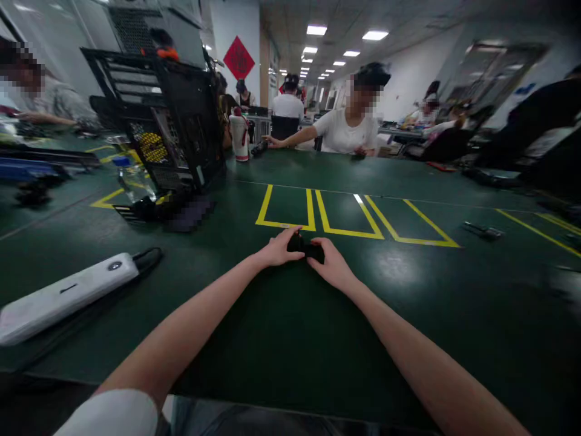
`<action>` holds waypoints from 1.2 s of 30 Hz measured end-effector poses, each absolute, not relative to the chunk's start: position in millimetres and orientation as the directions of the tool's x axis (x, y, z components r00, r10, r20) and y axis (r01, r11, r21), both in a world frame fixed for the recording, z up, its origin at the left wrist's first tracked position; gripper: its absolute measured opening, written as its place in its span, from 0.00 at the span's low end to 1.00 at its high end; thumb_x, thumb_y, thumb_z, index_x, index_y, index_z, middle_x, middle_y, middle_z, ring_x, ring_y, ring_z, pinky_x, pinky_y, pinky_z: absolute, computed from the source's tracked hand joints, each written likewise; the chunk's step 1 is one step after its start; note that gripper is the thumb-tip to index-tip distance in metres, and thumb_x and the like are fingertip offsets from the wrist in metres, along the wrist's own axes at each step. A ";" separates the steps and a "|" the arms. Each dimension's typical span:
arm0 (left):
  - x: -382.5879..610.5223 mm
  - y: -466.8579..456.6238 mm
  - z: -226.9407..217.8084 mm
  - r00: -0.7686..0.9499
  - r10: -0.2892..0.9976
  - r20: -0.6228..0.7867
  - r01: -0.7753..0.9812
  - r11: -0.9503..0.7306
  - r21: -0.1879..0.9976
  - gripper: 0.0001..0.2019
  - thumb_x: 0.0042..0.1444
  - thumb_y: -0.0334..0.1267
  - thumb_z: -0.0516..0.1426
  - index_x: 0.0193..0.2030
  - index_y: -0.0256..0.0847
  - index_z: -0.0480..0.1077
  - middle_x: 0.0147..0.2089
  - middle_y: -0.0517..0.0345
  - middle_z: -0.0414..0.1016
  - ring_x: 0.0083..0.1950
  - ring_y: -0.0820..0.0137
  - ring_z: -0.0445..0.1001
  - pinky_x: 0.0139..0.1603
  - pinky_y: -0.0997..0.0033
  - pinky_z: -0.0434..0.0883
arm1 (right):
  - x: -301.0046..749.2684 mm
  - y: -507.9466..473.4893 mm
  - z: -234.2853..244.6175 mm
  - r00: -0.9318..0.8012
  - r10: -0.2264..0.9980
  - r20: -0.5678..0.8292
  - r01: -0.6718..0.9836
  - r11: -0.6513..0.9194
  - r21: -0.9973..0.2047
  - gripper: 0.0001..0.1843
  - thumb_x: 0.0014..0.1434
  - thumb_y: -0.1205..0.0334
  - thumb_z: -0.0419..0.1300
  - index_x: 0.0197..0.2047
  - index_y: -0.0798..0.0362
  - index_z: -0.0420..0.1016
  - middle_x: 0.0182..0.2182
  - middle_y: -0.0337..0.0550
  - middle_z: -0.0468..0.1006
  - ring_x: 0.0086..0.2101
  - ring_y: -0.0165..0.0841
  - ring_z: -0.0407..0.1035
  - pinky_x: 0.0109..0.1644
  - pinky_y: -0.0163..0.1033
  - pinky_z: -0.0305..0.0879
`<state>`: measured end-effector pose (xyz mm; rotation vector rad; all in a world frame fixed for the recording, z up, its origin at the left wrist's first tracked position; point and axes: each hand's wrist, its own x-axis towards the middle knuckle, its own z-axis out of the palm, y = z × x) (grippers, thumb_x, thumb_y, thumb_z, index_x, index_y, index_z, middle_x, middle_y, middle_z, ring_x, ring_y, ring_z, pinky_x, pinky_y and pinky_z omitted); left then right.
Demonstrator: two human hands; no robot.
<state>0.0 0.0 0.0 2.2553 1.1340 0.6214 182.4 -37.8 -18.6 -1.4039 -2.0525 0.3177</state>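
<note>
Both my hands meet at the middle of the dark green table (290, 327), just in front of the yellow taped boxes (345, 213). My left hand (278, 249) and my right hand (330, 264) curl their fingers around a small black object (305, 245) that rests on the table between them. The object is mostly covered by my fingers, so I cannot make out what it is.
A black open computer case (167, 121) stands at the back left with a plastic bottle (132, 177) beside it. A white power strip (63, 295) lies at the left. A small dark tool (482, 229) lies at the right. A person in white (347, 128) sits across the table.
</note>
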 end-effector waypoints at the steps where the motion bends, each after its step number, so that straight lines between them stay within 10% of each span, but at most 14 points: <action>1: 1.4 -1.2 1.1 0.529 0.832 0.167 0.591 -0.502 0.631 0.34 0.45 0.44 0.57 0.58 0.45 0.49 0.58 0.51 0.59 0.59 0.57 0.56 0.56 0.52 0.55 | 181.6 -39.2 -18.1 -0.231 0.902 0.365 0.753 0.403 -0.519 0.20 0.49 0.64 0.55 0.47 0.56 0.60 0.44 0.49 0.66 0.46 0.37 0.62 0.52 0.43 0.59; 22: -30.0 -119.4 19.8 0.664 0.735 0.136 0.567 -0.614 0.548 0.33 0.45 0.43 0.58 0.57 0.44 0.48 0.55 0.50 0.60 0.56 0.60 0.60 0.55 0.53 0.55 | 145.1 -169.1 12.0 -0.313 0.920 0.237 0.729 0.393 -0.561 0.22 0.52 0.72 0.52 0.51 0.53 0.57 0.47 0.48 0.65 0.46 0.38 0.63 0.50 0.48 0.61; 31: -98.7 -243.6 1.4 0.654 0.680 0.331 0.691 -0.715 0.105 0.36 0.42 0.30 0.55 0.60 0.46 0.48 0.48 0.51 0.66 0.45 0.62 0.65 0.44 0.61 0.65 | 85.2 -255.1 14.5 -0.353 0.936 0.010 0.275 0.113 -0.955 0.26 0.43 0.72 0.63 0.46 0.52 0.61 0.43 0.43 0.71 0.43 0.33 0.67 0.49 0.41 0.64; 36: -116.6 -259.7 -4.8 0.579 0.688 0.438 0.719 -0.684 0.122 0.27 0.44 0.32 0.55 0.54 0.51 0.58 0.50 0.52 0.63 0.47 0.63 0.64 0.43 0.64 0.68 | 65.4 -258.8 12.6 -0.309 0.950 -0.047 0.073 -0.026 -0.997 0.30 0.32 0.69 0.70 0.40 0.52 0.63 0.38 0.39 0.73 0.39 0.33 0.69 0.44 0.40 0.66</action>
